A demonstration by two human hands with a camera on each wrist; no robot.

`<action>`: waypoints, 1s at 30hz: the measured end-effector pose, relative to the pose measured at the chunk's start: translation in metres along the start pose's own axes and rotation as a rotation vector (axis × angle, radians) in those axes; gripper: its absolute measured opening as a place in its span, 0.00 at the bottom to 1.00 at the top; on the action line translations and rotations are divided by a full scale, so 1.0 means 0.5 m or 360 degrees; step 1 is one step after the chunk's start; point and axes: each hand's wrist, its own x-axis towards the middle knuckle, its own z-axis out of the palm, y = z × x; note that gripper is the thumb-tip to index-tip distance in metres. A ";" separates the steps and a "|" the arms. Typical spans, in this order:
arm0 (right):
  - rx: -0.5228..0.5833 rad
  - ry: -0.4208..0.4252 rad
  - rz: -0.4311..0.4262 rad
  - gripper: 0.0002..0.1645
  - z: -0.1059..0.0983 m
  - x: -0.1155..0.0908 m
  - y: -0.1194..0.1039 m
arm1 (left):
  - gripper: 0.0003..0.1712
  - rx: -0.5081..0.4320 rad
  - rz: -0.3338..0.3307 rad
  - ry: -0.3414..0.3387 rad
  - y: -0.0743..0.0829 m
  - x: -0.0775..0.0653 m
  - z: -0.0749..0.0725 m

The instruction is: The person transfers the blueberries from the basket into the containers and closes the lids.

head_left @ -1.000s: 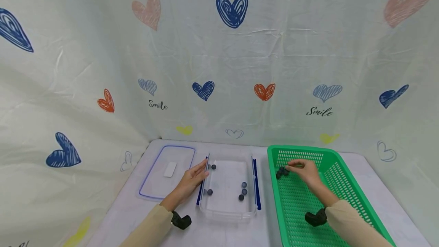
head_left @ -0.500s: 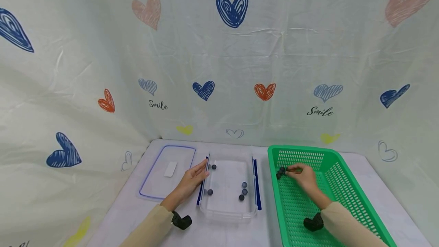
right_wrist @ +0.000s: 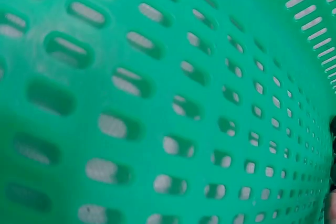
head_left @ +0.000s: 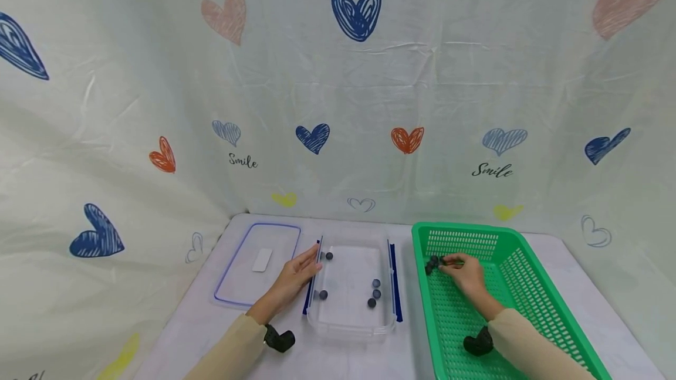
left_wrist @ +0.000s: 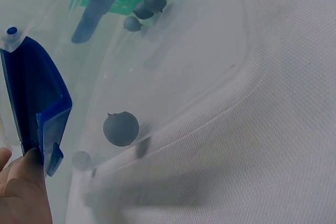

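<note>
Plainly, the right hand (head_left: 467, 274) sits at the dark-blue round berries (head_left: 432, 264) clustered at ten o'clock in the green slotted plastic basket (head_left: 454, 333); whether its grip pinches one cannot be told. The basket's near wall (raised, and slotted too) separates that cluster from the clear rectangular plastic box (head_left: 348, 268) at nine o'clock. The left hand (head_left: 293, 277) lies against the box's nine-o'clock side, fingers extended. Inside are five loose berries (head_left: 377, 294). A dark-blue plastic flap (head_left: 395, 286) hangs at three o'clock, and a clear blue-edged lid (head_left: 242, 277) rests on the white surface (head_left: 359, 362) beyond the left hand, towards ten.
</note>
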 end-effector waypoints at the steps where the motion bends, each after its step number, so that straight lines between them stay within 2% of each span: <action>1: 0.0005 0.0000 -0.0001 0.15 0.001 0.000 0.001 | 0.37 0.0009 -0.0002 -0.0002 0.000 0.001 0.000; 7: 0.0017 0.0006 -0.0009 0.15 0.005 -0.001 0.007 | 0.37 0.0013 -0.0013 0.0000 0.000 0.003 -0.001; 10: 0.0008 0.0020 -0.0017 0.15 0.006 -0.002 0.008 | 0.36 -0.0013 -0.0012 -0.0012 0.013 -0.002 0.002; 14: 0.0002 0.0038 -0.0018 0.14 0.011 -0.001 0.012 | 0.36 -0.0056 -0.0020 -0.0005 0.013 -0.003 0.003; 17: -0.0016 0.0058 -0.0023 0.14 0.015 0.000 0.017 | 0.36 -0.0047 -0.0005 0.0009 -0.001 0.003 0.002; 26: -0.0030 0.0106 -0.0054 0.15 0.023 0.003 0.020 | 0.35 -0.0031 -0.0025 0.0037 -0.006 0.005 0.001; 30: -0.0018 0.0110 -0.0049 0.14 0.021 0.003 0.021 | 0.36 -0.0030 -0.0007 0.0016 -0.009 0.006 0.001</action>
